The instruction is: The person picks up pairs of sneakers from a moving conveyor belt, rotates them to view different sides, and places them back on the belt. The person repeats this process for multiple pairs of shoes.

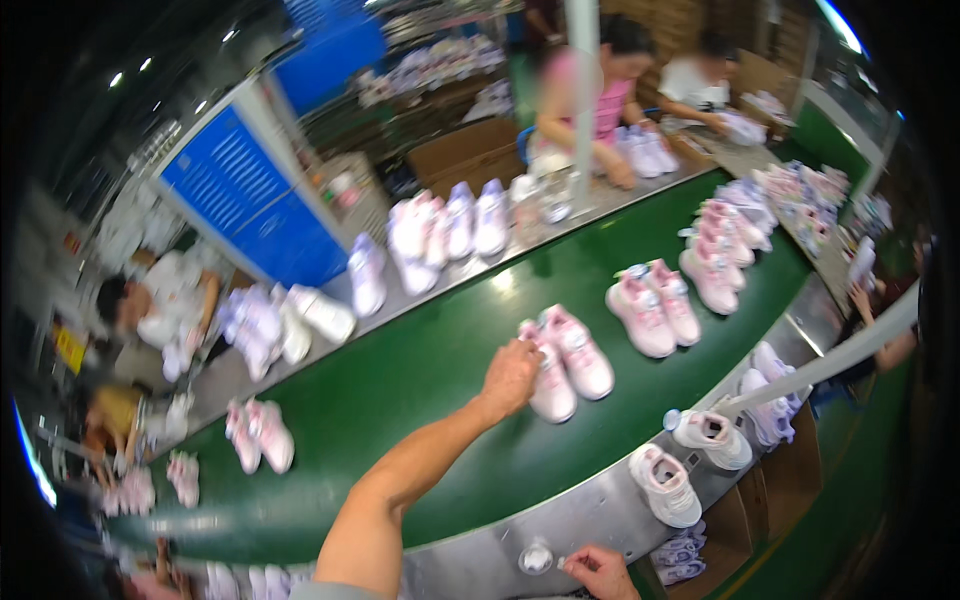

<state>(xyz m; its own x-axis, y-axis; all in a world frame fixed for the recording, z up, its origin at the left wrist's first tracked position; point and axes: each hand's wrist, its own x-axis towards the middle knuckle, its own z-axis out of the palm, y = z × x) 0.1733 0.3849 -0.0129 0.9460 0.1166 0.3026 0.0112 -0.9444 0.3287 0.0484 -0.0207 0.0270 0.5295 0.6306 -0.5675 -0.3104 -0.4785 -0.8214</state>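
Observation:
My left arm reaches out over the green conveyor belt [440,420]. My left hand [513,375] is closed on the collar of a pink-and-white sneaker [552,392], the left one of a pair standing on the belt. Its mate, another pink sneaker [582,358], stands right beside it. Low in the picture, my right hand [602,574] is over the near metal ledge, its fingers drawn together around a small whitish piece too small to name. Close to its fingertips a small round whitish container [536,558] sits on the ledge.
More pink sneakers [655,310] stand on the belt to the right and left. Two white sneakers [667,487] stand on the near ledge beside a slanting pale post [830,355]. Lilac shoes [367,277] line the far ledge. Co-workers sit across the belt, one in a pink top [610,100].

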